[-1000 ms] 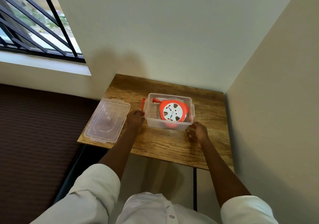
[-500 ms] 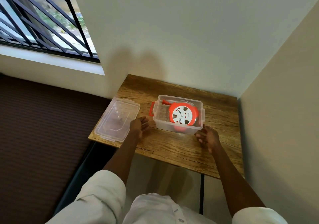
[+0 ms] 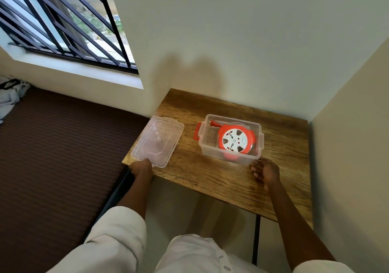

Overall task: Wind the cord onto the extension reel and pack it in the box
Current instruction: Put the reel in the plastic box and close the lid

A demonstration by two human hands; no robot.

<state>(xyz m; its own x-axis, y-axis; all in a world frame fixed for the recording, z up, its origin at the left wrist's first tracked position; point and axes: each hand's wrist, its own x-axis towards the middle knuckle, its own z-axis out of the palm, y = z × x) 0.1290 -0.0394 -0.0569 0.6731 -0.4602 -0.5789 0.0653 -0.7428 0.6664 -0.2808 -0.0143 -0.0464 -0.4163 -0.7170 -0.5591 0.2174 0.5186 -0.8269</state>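
Note:
An orange and white extension reel (image 3: 236, 142) lies tilted inside a clear plastic box (image 3: 208, 141) on the wooden table (image 3: 221, 180). Its orange plug (image 3: 213, 123) points to the box's far left corner. The box's clear lid (image 3: 156, 141) lies flat at the table's left edge. My left hand (image 3: 141, 168) is at the lid's near edge, fingers curled on its rim. My right hand (image 3: 266, 172) hovers just in front of the box's near right corner, fingers loosely apart, holding nothing.
The table stands in a corner, with walls behind and to the right. A dark ribbed mattress (image 3: 52, 157) lies lower on the left, under a barred window (image 3: 63, 20). A bundle of cloth (image 3: 10, 93) sits at the mattress's far left.
My left hand has left the box's left side and moved left to the lid's near edge. My right hand has drawn slightly back from the box. The camera has swung left.

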